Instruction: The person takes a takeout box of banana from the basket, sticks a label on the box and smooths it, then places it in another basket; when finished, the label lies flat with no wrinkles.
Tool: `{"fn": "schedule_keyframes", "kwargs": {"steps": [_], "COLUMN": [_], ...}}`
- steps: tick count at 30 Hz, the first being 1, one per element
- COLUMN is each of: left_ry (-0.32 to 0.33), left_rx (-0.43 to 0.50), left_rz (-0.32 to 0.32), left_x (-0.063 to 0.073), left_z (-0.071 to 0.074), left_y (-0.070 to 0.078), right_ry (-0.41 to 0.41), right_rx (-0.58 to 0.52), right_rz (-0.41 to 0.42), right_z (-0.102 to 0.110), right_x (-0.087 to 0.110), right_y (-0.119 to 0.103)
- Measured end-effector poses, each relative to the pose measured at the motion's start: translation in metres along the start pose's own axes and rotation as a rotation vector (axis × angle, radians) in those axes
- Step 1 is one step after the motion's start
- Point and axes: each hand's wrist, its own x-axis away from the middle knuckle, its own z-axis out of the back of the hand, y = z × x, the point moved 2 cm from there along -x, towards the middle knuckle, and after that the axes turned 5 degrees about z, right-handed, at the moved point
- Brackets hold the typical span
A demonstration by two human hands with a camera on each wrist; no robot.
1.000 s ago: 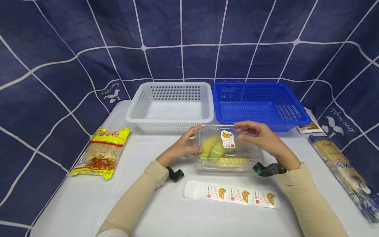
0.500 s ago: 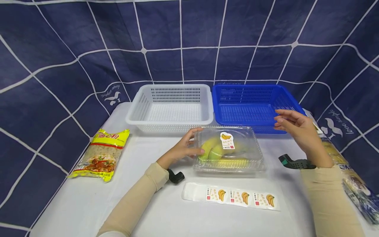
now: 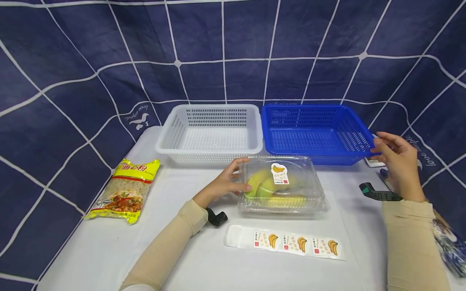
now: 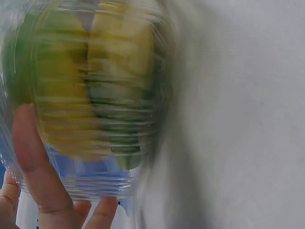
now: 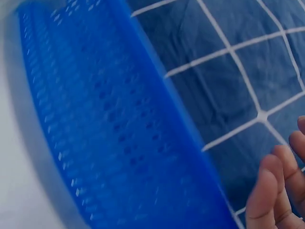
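Note:
A clear plastic clamshell box (image 3: pixel 309 178) with bananas (image 3: pixel 262 186) inside sits on the white table, a banana sticker (image 3: pixel 279 174) on its lid. My left hand (image 3: pixel 223 184) grips the box's left end, thumb toward the front and index finger at the back corner. In the left wrist view the fingers (image 4: pixel 35 148) lie against the ridged plastic. At the right edge of the blue basket (image 3: pixel 313 154) hovers my right hand (image 3: pixel 398 163), fingers loosely bent and holding nothing. In the right wrist view its fingertips (image 5: pixel 264 186) are seen beside the basket, over the dark cloth.
A strip of banana stickers (image 3: pixel 284 242) lies in front of the box. The white basket (image 3: pixel 209 152) stands beside the blue one at the back. A yellow pasta bag (image 3: pixel 125 192) lies at left. On the right are a small packet (image 3: pixel 374 162) and a long bag (image 3: pixel 449 242), partly hidden by my arm.
My right hand has left the lid and swung right, past the front of the blue basket to its right edge. The left hand keeps its place on the box.

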Motion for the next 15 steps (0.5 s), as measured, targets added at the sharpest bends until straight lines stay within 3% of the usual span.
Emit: {"fn": "schedule_keyframes", "kwargs": {"steps": [9,12,15], "left_ry": [0.010,0.018,0.019], "left_rx": [-0.003,-0.010,-0.013], "left_rz": [-0.005,-0.002,0.004], "left_x": [-0.002,-0.002,-0.001], "left_z": [-0.001,0.000,0.001], "left_y": [-0.002,-0.002,-0.001], "right_ry": [0.222,0.253,0.212], "right_rx": [0.251,0.308,0.315], "right_rz": [0.003,-0.033,-0.073], "right_z": [0.016,0.017,0.020], "right_x": [-0.003,-0.006,-0.008], "right_y": [0.018,0.021,0.027]}}
